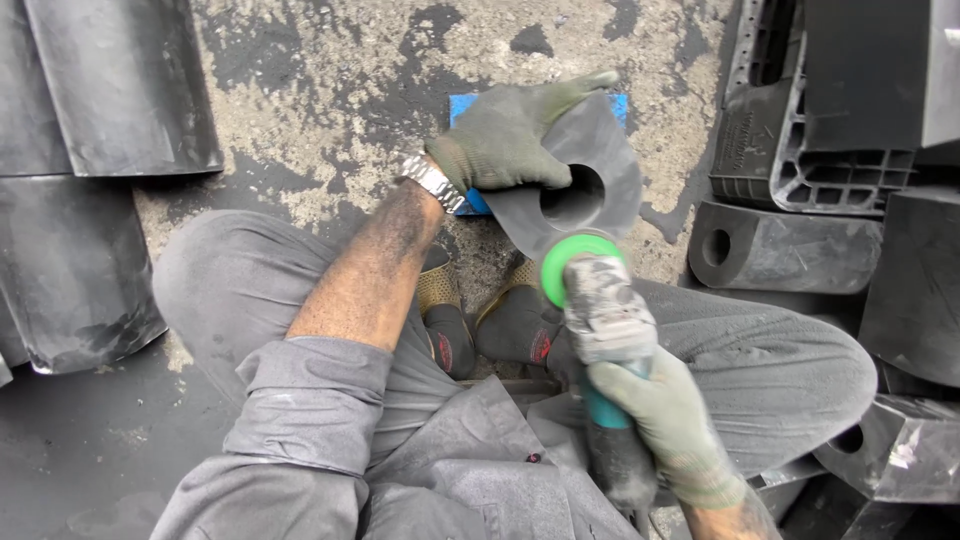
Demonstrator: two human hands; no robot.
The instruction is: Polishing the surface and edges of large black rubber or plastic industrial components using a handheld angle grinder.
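Observation:
My left hand (505, 135), in a grey-green glove, grips the upper edge of a dark grey rubber piece (610, 165) with a round hole, holding it tilted over a blue pad (462, 105) on the floor. My right hand (665, 415), also gloved, is shut around the teal handle of an angle grinder (605, 310). The grinder's green disc (560, 262) meets the lower edge of the rubber piece. A metal watch (432, 182) sits on my left wrist. My legs are folded, with dark shoes (520, 325) under the work.
Curved black rubber sheets (90, 120) lie stacked at the left. Black rubber blocks with holes (770, 245) and a black plastic crate (800, 110) crowd the right side. The concrete floor (330, 90) is stained and dusty.

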